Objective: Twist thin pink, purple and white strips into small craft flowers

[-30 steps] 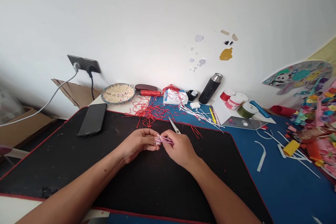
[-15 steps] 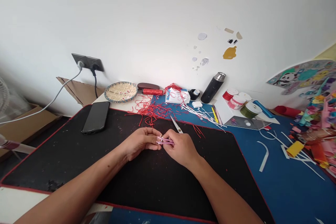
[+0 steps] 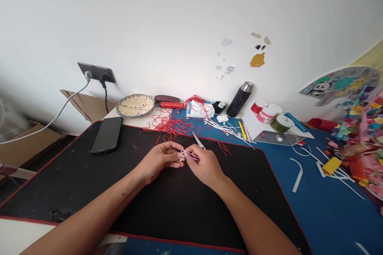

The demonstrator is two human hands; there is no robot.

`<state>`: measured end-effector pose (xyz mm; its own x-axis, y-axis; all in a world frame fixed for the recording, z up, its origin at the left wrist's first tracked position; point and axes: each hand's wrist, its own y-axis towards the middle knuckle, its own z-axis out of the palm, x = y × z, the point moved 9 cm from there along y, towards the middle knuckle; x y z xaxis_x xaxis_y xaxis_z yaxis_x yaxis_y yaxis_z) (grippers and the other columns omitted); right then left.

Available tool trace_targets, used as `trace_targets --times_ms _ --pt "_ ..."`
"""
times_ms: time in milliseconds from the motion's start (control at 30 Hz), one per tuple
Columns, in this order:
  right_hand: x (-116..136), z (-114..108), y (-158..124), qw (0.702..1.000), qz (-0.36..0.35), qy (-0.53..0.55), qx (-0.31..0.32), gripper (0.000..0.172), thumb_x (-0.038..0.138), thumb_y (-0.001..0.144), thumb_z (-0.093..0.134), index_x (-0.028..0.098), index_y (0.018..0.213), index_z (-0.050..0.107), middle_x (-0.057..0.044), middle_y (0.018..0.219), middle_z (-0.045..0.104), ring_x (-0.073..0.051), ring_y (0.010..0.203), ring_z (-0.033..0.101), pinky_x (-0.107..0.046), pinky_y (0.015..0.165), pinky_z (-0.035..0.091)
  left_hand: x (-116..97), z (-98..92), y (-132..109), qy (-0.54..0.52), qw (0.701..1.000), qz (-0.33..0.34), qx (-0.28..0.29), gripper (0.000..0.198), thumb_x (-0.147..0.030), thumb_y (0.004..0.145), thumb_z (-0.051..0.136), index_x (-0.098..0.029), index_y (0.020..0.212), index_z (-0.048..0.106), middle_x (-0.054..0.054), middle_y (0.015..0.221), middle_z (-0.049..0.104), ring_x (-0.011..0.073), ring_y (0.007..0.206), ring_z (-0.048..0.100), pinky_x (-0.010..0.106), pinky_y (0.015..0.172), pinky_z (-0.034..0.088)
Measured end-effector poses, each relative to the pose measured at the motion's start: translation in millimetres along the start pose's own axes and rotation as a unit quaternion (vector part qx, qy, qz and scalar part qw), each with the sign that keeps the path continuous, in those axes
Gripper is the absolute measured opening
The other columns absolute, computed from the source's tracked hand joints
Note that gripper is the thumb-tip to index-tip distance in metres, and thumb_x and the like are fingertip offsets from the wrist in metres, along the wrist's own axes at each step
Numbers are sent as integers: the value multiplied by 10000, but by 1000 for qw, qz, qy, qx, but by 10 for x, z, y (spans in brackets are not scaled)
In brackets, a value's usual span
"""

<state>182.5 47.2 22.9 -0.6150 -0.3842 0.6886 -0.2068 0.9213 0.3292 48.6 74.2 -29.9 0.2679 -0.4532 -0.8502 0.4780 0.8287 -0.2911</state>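
In the middle of the black mat [image 3: 179, 203], my left hand [image 3: 158, 161] pinches a small white knotted cord [image 3: 182, 155] between thumb and fingers. My right hand [image 3: 206, 169] is closed round slim purple tweezers [image 3: 192, 155]. Their tips meet the knot at my left fingertips; the exact contact is too small to make out. Just behind my right hand lies a pair of scissors [image 3: 198, 140], its blades showing and its handles hidden by the hand. Red cord pieces [image 3: 173, 126] are strewn beyond the mat's far edge, with white cords [image 3: 227, 128] to their right.
A phone [image 3: 107, 135] lies on the mat's left, near a woven basket [image 3: 131, 114]. Along the wall are a red thread spool [image 3: 172, 104], a black flask [image 3: 240, 99] and ribbon rolls [image 3: 266, 114]. Paper strips [image 3: 297, 175] and colourful folded paper [image 3: 363, 143] occupy the right side.
The tweezers have shifted on the knot, and their prongs appear more spread than before. Both hands keep their grip. The whole view has shifted slightly.
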Motion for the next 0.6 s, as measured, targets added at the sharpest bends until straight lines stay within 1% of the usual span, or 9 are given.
trace_targets --times_ms 167,333,533,600 --pt "-25 -35 20 998 24 52 -14 122 244 971 584 227 983 704 -12 855 767 -168 726 700 -250 665 469 -24 -3 4 7 1000 23 0 407 -298 645 977 -132 929 738 59 841 799 171 702 766 230 660 609" --pt "-14 -14 15 998 27 57 -10 136 255 976 580 222 989 711 -14 837 764 -168 702 687 -259 651 470 -67 0 4 6 999 44 -9 423 -319 636 980 -134 914 721 52 802 794 168 697 757 237 663 603" --pt "-15 4 16 998 23 63 -8 155 261 973 581 222 962 731 -11 793 753 -170 678 674 -267 636 466 -75 -33 5 6 998 53 -26 434 -334 619 985 -133 889 711 49 774 786 163 669 751 235 649 603" --pt "-25 4 22 997 30 75 -10 161 268 967 590 223 969 744 -16 806 764 -180 687 688 -275 642 481 -73 -37 3 1 998 53 -28 427 -327 620 985 -132 884 713 51 767 785 164 665 751 233 645 603"
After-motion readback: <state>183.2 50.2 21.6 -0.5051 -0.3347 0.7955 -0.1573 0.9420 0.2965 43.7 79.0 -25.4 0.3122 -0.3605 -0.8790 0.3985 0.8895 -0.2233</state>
